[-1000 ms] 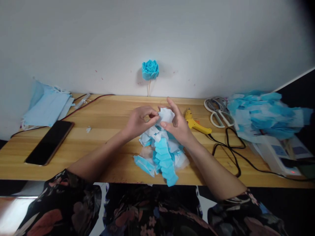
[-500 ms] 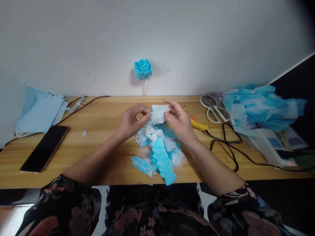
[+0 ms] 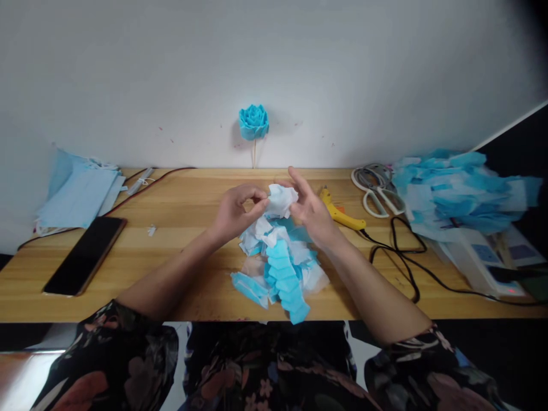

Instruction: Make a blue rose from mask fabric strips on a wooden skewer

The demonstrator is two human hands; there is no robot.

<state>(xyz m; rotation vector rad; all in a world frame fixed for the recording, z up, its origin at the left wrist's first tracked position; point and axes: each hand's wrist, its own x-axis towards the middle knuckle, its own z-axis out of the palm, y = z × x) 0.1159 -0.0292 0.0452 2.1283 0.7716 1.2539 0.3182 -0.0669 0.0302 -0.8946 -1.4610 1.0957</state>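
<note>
My left hand (image 3: 242,208) pinches the left edge of a small white fabric piece (image 3: 281,200) between thumb and fingertips. At the piece's right side is my right hand (image 3: 310,208), its fingers apart and index finger raised; the thumb lies by the edge, and whether it touches is hard to tell. Below both hands lies a heap of white and blue fabric pieces (image 3: 278,234). From it a blue strip with a zigzag of folded points (image 3: 283,274) runs toward the table's front edge, beside a folded blue piece (image 3: 250,287).
A blue fabric rose (image 3: 254,123) on a thin stick stands by the wall. Rightward are a yellow glue gun (image 3: 342,216) with black cord, scissors (image 3: 381,201) and a pile of blue-white scraps (image 3: 466,194). Leftward lie face masks (image 3: 81,191) and a phone (image 3: 85,254).
My right hand's fingers have spread, with the index finger lifting off the white piece. The piece is now more crumpled and tilted. The whole view has shifted slightly.
</note>
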